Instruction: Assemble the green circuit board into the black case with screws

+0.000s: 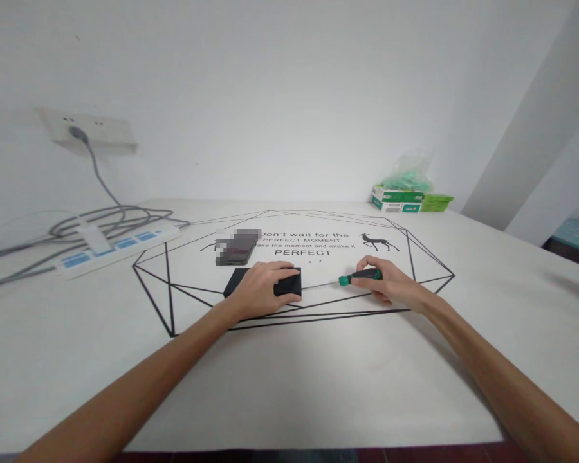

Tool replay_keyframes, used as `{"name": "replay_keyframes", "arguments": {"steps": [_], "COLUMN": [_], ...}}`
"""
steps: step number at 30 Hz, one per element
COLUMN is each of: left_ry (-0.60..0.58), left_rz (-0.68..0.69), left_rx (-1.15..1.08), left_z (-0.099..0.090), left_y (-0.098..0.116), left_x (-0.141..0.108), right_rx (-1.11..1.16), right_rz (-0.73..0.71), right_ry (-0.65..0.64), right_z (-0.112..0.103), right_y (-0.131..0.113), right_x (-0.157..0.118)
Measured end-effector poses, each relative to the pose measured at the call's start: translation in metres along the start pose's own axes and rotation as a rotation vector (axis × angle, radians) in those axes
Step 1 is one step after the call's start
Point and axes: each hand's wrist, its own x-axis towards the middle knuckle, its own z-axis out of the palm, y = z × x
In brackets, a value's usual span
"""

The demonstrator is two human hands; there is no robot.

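A flat black box-shaped object (pixel 235 280) lies on the white table, and my left hand (pixel 265 288) grips it from above, thumb and fingers around its right end. I cannot make out what kind of device or case it is. In my right hand (pixel 382 283) is a screwdriver (pixel 361 276) with a black and green handle, held level. Its thin shaft points left, and the tip meets the right end face of the black object. Two tiny dark bits (pixel 315 262), perhaps screws, lie on the table just beyond the shaft.
A phone (pixel 240 249), partly blurred out, lies behind the black object. At left are a white power strip (pixel 120 251) and coiled grey cables (pixel 110 218), one plugged into a wall socket (pixel 89 130). Green and white boxes (pixel 398 198) with a plastic bag (pixel 409 172) stand at the back right.
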Motion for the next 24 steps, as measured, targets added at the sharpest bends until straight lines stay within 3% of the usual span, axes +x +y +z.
{"name": "replay_keyframes", "arguments": {"steps": [2, 6, 8, 13, 19, 21, 24], "left_ry": [0.004, 0.025, 0.02, 0.01, 0.021, 0.024, 0.027], "left_rz": [0.005, 0.01, 0.013, 0.01, 0.02, 0.02, 0.025], "left_rx": [-0.008, -0.024, -0.016, 0.004, -0.015, -0.01, -0.012], "left_z": [-0.0003, -0.0003, -0.0001, 0.0, 0.0003, 0.0006, 0.0008], "left_y": [0.0001, 0.0003, 0.0001, -0.0007, -0.0011, -0.0012, -0.0014], "left_x": [0.0, 0.0003, 0.0004, 0.0004, -0.0001, -0.0002, -0.0003], "right_rx": [-0.054, -0.268, -0.247, -0.068, -0.382, -0.308, -0.127], "right_rz": [-0.038, -0.147, -0.177, -0.081, -0.254, -0.245, -0.118], "right_ry": [-0.008, 0.106, 0.13, 0.039, 0.208, 0.169, 0.07], "right_z": [-0.0011, -0.0003, 0.0009, 0.0007, 0.0002, 0.0004, 0.001], "right_y": [0.0041, 0.0101, 0.0097, 0.0051, 0.0089, 0.0098, 0.0091], "right_x": [0.0021, 0.0078, 0.0081, 0.004, 0.0088, 0.0089, 0.0067]}}
